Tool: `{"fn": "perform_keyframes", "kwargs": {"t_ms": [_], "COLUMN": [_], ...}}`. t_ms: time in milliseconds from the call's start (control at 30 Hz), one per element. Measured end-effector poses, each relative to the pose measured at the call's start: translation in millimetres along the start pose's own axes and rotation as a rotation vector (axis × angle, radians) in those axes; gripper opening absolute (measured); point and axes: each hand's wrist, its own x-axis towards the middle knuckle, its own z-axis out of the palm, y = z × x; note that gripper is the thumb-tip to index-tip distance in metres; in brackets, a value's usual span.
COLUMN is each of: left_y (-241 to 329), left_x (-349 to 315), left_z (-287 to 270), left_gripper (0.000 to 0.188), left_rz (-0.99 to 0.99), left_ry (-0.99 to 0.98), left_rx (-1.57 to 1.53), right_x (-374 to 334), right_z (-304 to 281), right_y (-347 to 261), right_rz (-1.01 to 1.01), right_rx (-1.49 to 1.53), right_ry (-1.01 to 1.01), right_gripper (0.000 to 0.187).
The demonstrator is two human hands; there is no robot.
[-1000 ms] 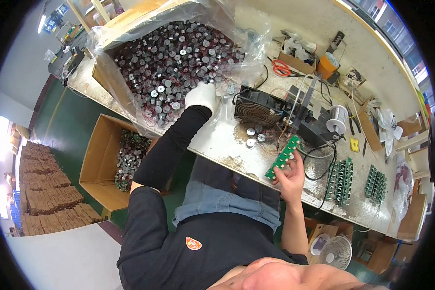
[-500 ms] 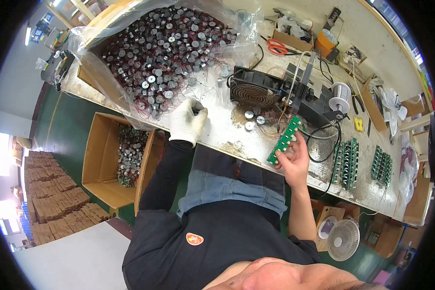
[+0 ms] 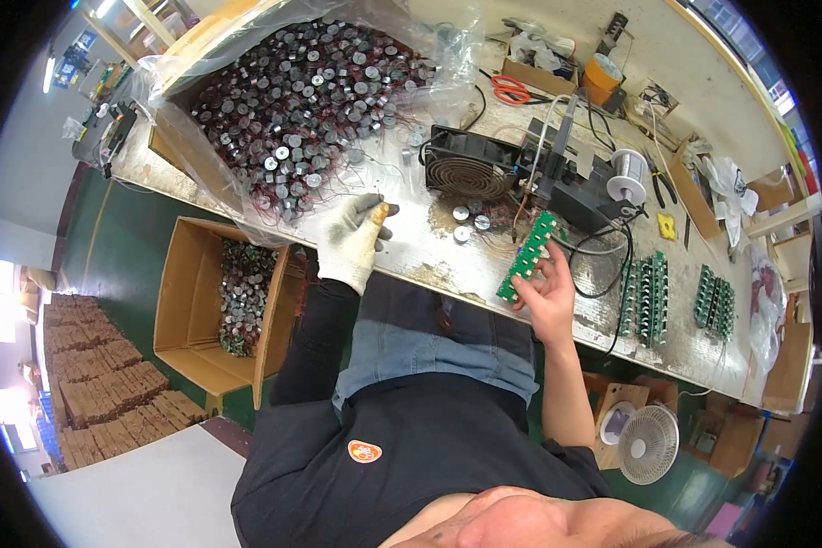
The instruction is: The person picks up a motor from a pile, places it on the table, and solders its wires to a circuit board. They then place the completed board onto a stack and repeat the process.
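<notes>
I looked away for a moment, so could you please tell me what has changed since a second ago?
The gloved left hand drew back from the box of small round coils to the bench edge, apparently pinching something small. The bare right hand kept holding the green circuit board by the soldering station.

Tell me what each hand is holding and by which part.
The right hand holds a green circuit board by its lower end. The gloved left hand pinches something small at its fingertips; what it is cannot be told.

Head-worn fisheye, downward over workbench [image 3: 429, 260]
</notes>
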Motion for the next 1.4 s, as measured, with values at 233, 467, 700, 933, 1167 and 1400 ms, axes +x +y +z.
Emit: {"fn": "perform_keyframes", "kwargs": {"t_ms": [233,467,700,933,1167,1400], "left_y": [-10.0,-12.9,-20.2,-16.5,-18.8,-15.3], "left_x": [-25.5,-42.1,-42.7,-40.8,-37.9,-32.1], "left_z": [26.9,64.2,86.2,100.5,104.9,105.1], "left_gripper": [0.030,0.020,0.018,0.014,0.015,0.014], "left_rz": [-0.094,-0.189,-0.282,-0.197,-0.181,-0.165], "left_ry": [-0.052,-0.219,-0.391,-0.418,-0.420,-0.439], "left_rx": [-0.027,-0.125,-0.009,0.064,0.153,0.186], "right_x": [-1.9,0.5,2.0,0.2,-3.7,-1.6], "right_z": [-3.1,-9.6,-9.6,-6.9,-7.0,-2.4], "right_y": [-2.7,-2.6,-8.1,-9.9,-7.4,-7.9], "right_rz": [0.029,0.095,0.180,0.181,0.148,0.117], "right_rx": [0.003,0.025,0.115,0.163,0.169,0.198], "right_ry": [-0.053,-0.045,-0.068,-0.086,-0.078,-0.041], "right_gripper": [0.081,0.079,0.074,0.071,0.067,0.067]}}
